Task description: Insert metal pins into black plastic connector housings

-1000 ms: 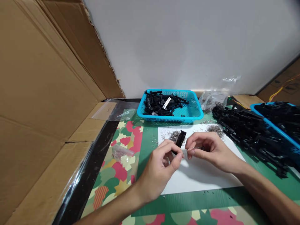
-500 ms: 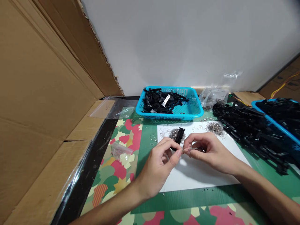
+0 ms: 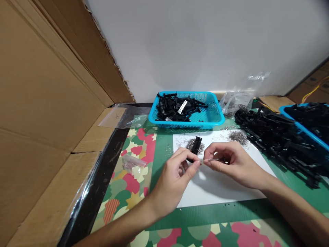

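By the left hand point(image 3: 174, 178), a black part point(image 3: 196, 145) is pinched over the white sheet point(image 3: 205, 192), toward its far edge; by the right hand point(image 3: 235, 168), a slim metal piece point(image 3: 216, 159). If slackly gripped, it could be lost in the metal pile point(image 3: 190, 144).

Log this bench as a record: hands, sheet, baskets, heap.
Left hand: holding a black part
Right hand: pinching a thin metal item, type unclear
White sheet: bears two piles of small metal pieces
Near basket: blue; black parts, one silvery-white piece
Heap: black parts, beside second blue basket
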The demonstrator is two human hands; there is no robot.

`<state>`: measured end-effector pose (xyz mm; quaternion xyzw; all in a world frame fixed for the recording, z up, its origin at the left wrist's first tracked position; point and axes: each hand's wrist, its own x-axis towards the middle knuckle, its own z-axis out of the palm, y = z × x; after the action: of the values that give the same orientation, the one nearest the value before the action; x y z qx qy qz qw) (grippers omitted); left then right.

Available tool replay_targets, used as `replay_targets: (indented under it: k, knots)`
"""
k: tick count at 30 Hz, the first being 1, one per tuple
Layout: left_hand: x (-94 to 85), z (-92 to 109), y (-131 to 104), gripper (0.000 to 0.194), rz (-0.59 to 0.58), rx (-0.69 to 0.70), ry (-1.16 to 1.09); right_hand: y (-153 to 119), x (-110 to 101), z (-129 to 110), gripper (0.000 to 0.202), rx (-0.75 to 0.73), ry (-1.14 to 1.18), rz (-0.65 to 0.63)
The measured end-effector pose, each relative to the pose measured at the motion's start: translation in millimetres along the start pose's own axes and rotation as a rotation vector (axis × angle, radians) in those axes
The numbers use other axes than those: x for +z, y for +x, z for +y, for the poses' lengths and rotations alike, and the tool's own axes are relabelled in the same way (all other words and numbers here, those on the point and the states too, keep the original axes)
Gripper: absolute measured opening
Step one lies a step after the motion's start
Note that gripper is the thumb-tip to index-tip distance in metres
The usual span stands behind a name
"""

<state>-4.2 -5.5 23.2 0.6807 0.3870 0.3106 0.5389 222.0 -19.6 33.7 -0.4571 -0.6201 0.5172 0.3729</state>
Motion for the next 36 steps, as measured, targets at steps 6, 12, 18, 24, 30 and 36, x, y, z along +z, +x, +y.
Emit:
replay_targets:
  k: [6, 12, 18, 24, 30, 36]
  knots:
    - [1.4, 0, 0, 0.021, 0.032, 0.030, 0.006, 3, -2, -3, 0.021, -0.050, 0.065, 0.090]
    - [1.8, -2, 1, 0.019, 0.050, 0.050, 0.081, 2, 4, -1, 0.013, -0.088, 0.060, 0.051]
    - [0.0, -3, 0, 0.022, 0.080, 0.121, 0.041, -1, 5, -2, 0.008, -0.167, -0.022, 0.072]
    - [1.2, -1, -1, 0.023, 0.092, 0.181, 0.027, -1, 6, 0, 0.017, -0.055, 0.025, 0.014]
    - [-2.1, 0, 0, 0.027, 0.122, 0.139, 0.089, -5, -41, -7, 0.023, -0.019, -0.336, -0.027]
    - [-2.4, 0, -1, 0.028, 0.110, 0.126, 0.126, -8, -102, 10, 0.028, 0.042, -0.751, 0.188]
